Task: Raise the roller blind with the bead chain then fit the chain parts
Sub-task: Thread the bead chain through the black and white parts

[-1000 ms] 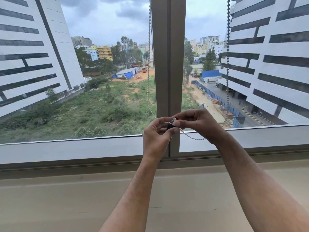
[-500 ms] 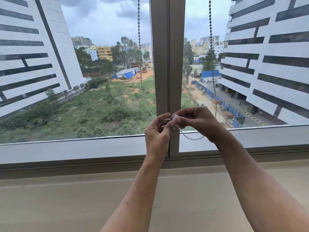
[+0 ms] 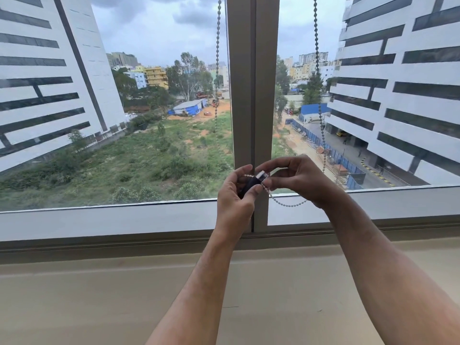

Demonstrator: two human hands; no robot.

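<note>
Both hands met in front of the window's central mullion (image 3: 251,95), just above the lower frame. The left hand (image 3: 235,197) was curled closed around a small dark chain part (image 3: 249,186), gripping it between thumb and fingers so that only its upper end showed. At that end sat a pale, lighter-coloured piece (image 3: 261,176) (whether it was a separate fitting or the dark part's own tip could not be told). The right hand (image 3: 301,180) was closed in a pinch, its thumb and forefinger tips pressed on that pale piece and on the bead chain (image 3: 288,204) beside it.

The chain ran in two strands. One hung down in front of the left pane (image 3: 149,108), close beside the mullion, and faded against the greenery before it reached the left hand. The other hung in front of the right pane (image 3: 373,108), well to the right of the mullion, and passed behind the right hand. Below the hands a short loop of beads sagged from the fingertips across to the right wrist, in front of the lower window frame (image 3: 99,220).

Both forearms reached up from the bottom edge over a plain beige sill (image 3: 99,295). The roller blind itself lay out of view above.
</note>
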